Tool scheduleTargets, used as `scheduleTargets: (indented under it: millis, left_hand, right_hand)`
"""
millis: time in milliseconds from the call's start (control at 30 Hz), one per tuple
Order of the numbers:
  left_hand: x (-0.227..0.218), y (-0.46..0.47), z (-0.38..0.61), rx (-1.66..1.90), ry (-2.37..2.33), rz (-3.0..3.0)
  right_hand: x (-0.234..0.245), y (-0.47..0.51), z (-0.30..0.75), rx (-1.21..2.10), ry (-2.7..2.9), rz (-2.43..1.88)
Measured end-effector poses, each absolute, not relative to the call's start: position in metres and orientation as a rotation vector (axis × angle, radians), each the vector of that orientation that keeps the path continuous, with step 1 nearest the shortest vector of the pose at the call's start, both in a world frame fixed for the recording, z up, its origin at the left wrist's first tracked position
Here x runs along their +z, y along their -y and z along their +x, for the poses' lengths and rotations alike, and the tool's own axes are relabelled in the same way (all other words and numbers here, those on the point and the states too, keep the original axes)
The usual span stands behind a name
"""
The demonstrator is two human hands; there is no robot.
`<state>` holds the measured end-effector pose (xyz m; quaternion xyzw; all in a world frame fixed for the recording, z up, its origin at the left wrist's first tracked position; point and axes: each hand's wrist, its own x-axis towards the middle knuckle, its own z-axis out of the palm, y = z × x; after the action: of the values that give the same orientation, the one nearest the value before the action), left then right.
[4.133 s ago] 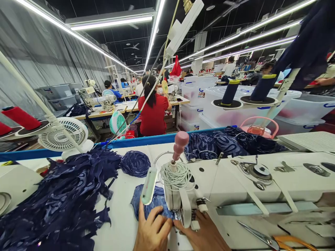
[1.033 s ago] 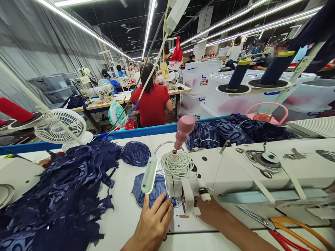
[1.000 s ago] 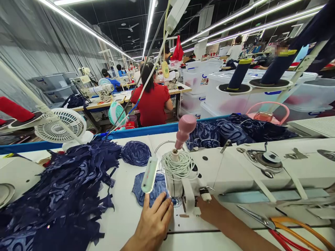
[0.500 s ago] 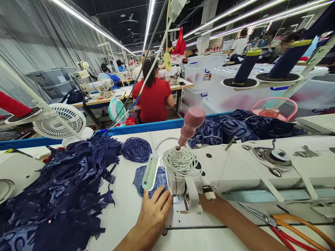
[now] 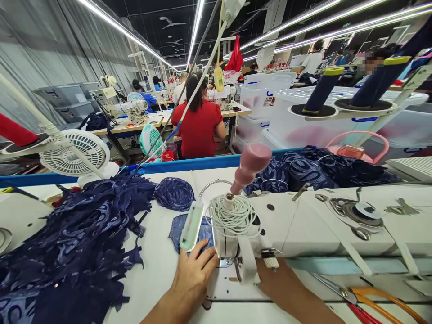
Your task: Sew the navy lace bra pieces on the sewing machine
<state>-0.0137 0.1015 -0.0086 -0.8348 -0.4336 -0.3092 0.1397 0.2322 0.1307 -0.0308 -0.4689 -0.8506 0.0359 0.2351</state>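
Note:
My left hand (image 5: 195, 275) lies flat with its fingers stretched out on the near edge of a small navy patterned fabric piece (image 5: 179, 228), beside the needle of the white sewing machine (image 5: 303, 225). My right hand (image 5: 274, 281) reaches under the machine head from the right; its fingers are hidden behind the presser foot. A small lamp (image 5: 191, 225) on a flexible neck hangs over the fabric piece.
A big heap of navy fabric pieces (image 5: 74, 252) fills the table's left side. Another navy piece (image 5: 174, 193) lies behind. More navy fabric (image 5: 320, 168) is piled past the machine. Scissors with orange handles (image 5: 364, 301) lie at the right. A white fan (image 5: 74, 157) stands at the left. A person in red (image 5: 199, 126) sits ahead.
The navy piece has slid away from me under the machine head. Both hands have followed it forward, and my view has dropped slightly.

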Motion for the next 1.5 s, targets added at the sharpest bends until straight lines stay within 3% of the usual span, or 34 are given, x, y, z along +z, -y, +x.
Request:
scheduleTargets:
  millis: [333,833,1500]
  left_hand:
    - [-0.016,-0.103,-0.017,-0.737,1.285,-2.414]
    - [-0.013,-0.104,-0.022,-0.751,1.341,-2.484]
    - [-0.014,-0.105,-0.023,-0.816,1.483,-2.618]
  right_hand:
    - [0.012,-0.121,0.232,-0.021,2.380,-0.767]
    - [-0.013,-0.125,0.235,0.013,2.297,-0.871]
    - [-0.010,-0.124,0.231,-0.040,2.307,-0.971]
